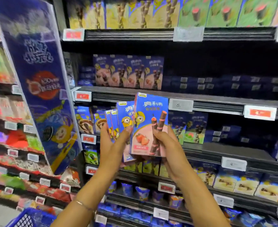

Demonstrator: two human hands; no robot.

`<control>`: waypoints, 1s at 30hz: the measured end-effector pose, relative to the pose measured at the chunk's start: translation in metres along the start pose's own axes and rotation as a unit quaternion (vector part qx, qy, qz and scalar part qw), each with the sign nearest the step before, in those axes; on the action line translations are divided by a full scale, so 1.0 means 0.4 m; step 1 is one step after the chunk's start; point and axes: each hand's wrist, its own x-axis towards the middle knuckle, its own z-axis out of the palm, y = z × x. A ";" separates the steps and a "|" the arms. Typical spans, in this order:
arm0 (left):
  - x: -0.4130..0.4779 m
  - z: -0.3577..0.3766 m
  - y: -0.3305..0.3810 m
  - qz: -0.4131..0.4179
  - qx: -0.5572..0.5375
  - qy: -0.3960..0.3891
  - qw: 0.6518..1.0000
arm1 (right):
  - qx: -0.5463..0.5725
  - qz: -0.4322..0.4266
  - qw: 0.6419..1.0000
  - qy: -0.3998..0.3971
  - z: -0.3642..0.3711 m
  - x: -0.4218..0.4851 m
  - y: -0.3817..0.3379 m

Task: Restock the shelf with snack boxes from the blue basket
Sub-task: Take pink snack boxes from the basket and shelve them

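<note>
My left hand grips several blue snack boxes fanned upright in front of the shelves. My right hand holds the frontmost box, blue and pink with strawberries and wafer rolls, its thumb across the front. Behind them, a row of matching strawberry boxes stands on the middle shelf, left part. To the right of that row the shelf is dark, with low flat boxes at the back. A corner of the blue basket shows at the bottom left.
A tall blue promotional panel juts out at the left, dividing this bay from another rack of snacks. Shelves above and below hold yellow, green and blue boxes. Price tags line every shelf edge.
</note>
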 end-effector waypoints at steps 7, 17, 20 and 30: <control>0.176 -0.025 0.099 0.095 0.045 0.034 0.994 | -0.056 -0.016 0.993 -0.098 0.057 0.173 -0.102; 0.471 -0.205 0.174 0.192 0.120 0.078 0.971 | -0.130 -0.049 0.989 -0.058 0.197 0.408 -0.176; 0.508 -0.251 0.163 0.221 0.147 0.085 0.960 | -0.173 -0.093 0.980 0.014 0.232 0.498 -0.162; 0.584 -0.284 0.109 0.259 0.101 0.043 0.960 | -0.439 -0.103 0.888 0.087 0.397 0.727 -0.035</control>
